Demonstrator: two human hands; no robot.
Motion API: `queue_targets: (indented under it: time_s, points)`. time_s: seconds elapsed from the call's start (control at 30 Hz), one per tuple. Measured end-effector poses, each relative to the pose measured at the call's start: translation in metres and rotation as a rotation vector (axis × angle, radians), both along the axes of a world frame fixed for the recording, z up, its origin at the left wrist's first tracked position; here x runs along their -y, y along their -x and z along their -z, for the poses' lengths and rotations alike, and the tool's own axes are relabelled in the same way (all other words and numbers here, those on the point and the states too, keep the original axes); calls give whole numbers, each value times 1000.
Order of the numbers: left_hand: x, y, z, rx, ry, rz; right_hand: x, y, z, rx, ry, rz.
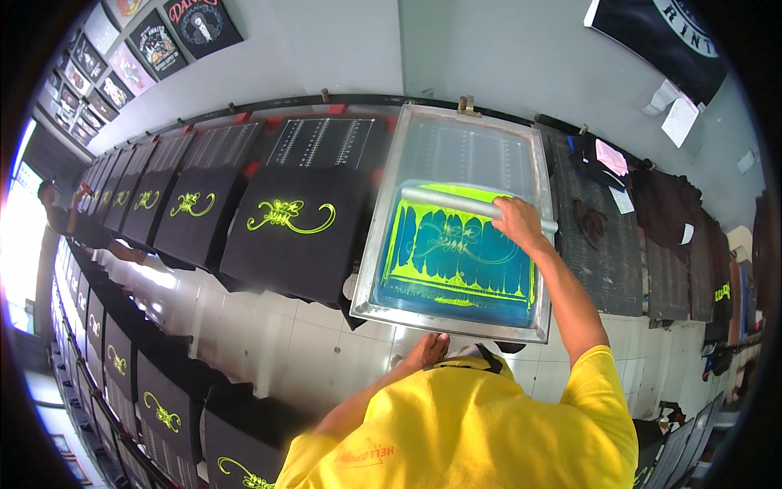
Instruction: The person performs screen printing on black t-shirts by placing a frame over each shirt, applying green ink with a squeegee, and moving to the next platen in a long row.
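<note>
An aluminium-framed printing screen [371, 244] lies tilted over a board in front of me. Its blue mesh is smeared with neon yellow-green ink [423, 236] around an ornamental pattern. My right hand [519, 222] grips the right end of a long grey squeegee [448, 200] that lies across the upper part of the mesh. My left hand [427, 351] holds the near edge of the frame, its fingertips hidden under the rim. My yellow shirt [481, 424] fills the bottom of the view.
Left of the screen a black shirt [297, 228] bears a fresh yellow-green ornament, followed by a row of printed ones [191, 208]. Another row [163, 399] runs along the lower left across a white tiled floor [301, 342]. Dark boards [599, 244] and clothes lie to the right.
</note>
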State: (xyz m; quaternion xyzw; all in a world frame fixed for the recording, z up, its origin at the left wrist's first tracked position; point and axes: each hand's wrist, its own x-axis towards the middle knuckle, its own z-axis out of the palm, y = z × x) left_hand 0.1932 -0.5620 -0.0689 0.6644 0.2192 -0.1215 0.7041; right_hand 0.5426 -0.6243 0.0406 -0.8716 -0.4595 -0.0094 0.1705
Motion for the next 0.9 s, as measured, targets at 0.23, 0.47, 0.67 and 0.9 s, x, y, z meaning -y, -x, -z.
queue_targets:
  time_s: [0.23,0.47,0.67,0.9]
  points:
    - [1,1,-6,52,118,-95,-6,-11,16,44,-18,-37]
    - [9,3,26,106,277,-221,10,23,-1,-84,58,-47]
    - [9,6,63,216,344,-201,53,111,2,-13,96,-99]
    - [-5,7,28,175,-174,27,85,201,13,62,175,-109]
